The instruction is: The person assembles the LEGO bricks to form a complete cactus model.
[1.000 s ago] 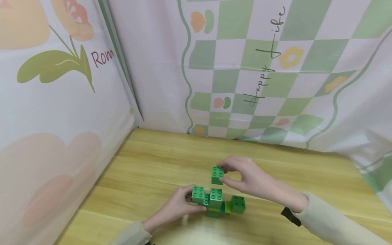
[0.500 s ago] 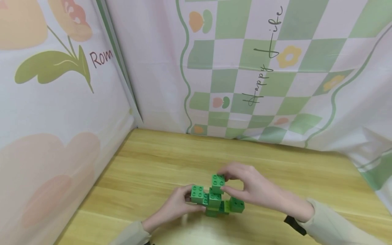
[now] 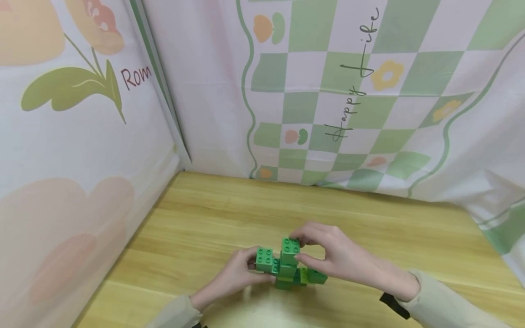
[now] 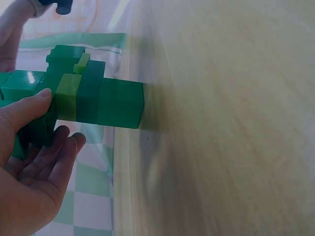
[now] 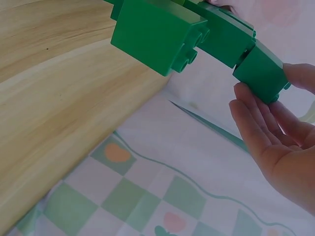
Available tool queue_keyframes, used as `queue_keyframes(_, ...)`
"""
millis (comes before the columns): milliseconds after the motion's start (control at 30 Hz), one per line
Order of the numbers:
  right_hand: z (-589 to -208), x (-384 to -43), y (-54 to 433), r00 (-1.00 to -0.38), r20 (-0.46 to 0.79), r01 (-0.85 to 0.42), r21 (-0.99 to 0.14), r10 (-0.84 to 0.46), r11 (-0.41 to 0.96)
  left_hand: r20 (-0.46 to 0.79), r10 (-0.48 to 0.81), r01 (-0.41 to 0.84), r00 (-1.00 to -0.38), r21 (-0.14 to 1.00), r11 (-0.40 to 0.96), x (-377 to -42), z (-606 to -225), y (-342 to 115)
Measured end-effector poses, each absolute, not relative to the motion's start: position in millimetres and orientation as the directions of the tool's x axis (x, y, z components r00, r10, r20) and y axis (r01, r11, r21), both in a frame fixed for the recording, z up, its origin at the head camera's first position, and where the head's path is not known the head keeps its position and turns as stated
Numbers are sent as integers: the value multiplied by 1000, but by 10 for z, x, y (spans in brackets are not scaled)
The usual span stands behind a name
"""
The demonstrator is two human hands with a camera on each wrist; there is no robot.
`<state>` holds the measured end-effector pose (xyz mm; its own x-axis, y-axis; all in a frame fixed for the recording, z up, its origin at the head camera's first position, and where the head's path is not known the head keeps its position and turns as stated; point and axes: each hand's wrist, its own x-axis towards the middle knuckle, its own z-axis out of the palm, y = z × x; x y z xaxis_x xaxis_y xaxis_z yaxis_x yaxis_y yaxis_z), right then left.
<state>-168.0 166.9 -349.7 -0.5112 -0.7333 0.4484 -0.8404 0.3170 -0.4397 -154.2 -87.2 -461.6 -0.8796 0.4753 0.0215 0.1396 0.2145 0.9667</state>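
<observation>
A toy-brick build (image 3: 285, 272) of green bricks with a lime layer stands over the table in the head view. My left hand (image 3: 238, 271) grips it from the left, thumb in front and fingers behind, as the left wrist view shows. Between thumb and fingertips my right hand (image 3: 340, 253) pinches a green building brick (image 3: 290, 248) on top of the build. In the right wrist view that brick (image 5: 262, 71) meets the brick below slightly askew, with a thin dark gap. A studded brick (image 5: 157, 34) juts out sideways.
The build's lowest brick (image 4: 123, 103) is close to the wooden tabletop (image 3: 213, 205). A printed cloth wall (image 3: 102, 150) borders the table at left, and a checked curtain (image 3: 307, 109) hangs at its back edge.
My right hand has lowered its brick from above the build onto the taller middle stack. The left hand keeps its grip in almost the same place.
</observation>
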Motion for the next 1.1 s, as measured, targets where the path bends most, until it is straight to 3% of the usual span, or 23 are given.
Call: queue_keyframes(1100,-3479,-1663,1640,-467,468,-863,-426,-750,272,41,479,155,-877,968,200,-1564,-4617,-865)
